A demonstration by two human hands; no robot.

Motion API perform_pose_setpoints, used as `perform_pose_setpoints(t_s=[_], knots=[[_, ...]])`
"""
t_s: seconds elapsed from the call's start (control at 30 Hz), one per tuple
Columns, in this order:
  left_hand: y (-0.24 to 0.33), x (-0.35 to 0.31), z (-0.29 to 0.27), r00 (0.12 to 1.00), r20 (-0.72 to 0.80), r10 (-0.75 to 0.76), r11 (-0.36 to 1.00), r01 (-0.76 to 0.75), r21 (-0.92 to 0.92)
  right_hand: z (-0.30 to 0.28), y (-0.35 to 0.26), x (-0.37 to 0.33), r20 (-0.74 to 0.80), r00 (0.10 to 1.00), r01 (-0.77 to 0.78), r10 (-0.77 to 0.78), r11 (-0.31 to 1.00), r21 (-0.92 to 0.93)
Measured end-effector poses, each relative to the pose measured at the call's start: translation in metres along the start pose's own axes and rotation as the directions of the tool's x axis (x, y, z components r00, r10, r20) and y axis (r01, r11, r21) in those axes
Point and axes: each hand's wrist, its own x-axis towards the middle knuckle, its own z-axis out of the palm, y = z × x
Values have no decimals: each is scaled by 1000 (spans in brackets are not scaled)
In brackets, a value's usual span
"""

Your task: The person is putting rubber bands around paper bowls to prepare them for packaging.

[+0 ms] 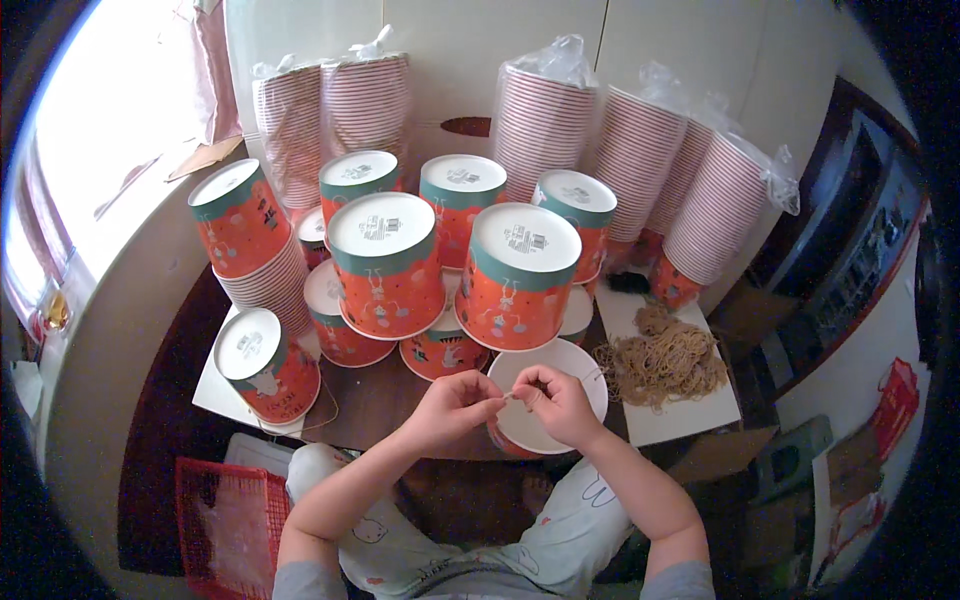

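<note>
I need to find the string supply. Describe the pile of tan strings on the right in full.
The pile of tan strings is a loose, tangled heap of thin, light brown loops that look like cord or elastic. It lies on a white sheet at the table's right side, beside the open cup under the hands. Neither hand touches the heap.

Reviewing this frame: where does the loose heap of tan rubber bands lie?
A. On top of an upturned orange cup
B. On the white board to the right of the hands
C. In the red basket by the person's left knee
B: the heap of rubber bands lies on the white board, to the right of the right hand and the left hand.
</note>
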Motion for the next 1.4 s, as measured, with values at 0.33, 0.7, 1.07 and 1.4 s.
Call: perform_pose_setpoints(t_s=[0.33, 0.7, 1.07, 1.4], knots=[[-7, 1, 2, 994, -99, 49, 968, -23, 248, 1, 3, 0, 15, 1000, -16, 16, 1000, 6], [-14, 2, 6, 983, -158, 96, 975, -61, 213, 2, 2, 0, 5, 1000, 1, 0, 992, -129], [-15, 1, 7, 987, -118, 113, 971, -85, 224, 1, 10, -3, 0, 1000, 22, -22, 998, -62], [-14, 1, 7, 962, -103, 253, 935, -216, 280, -4, -4, -1, 42, 993, -114, 111, 991, 77]])
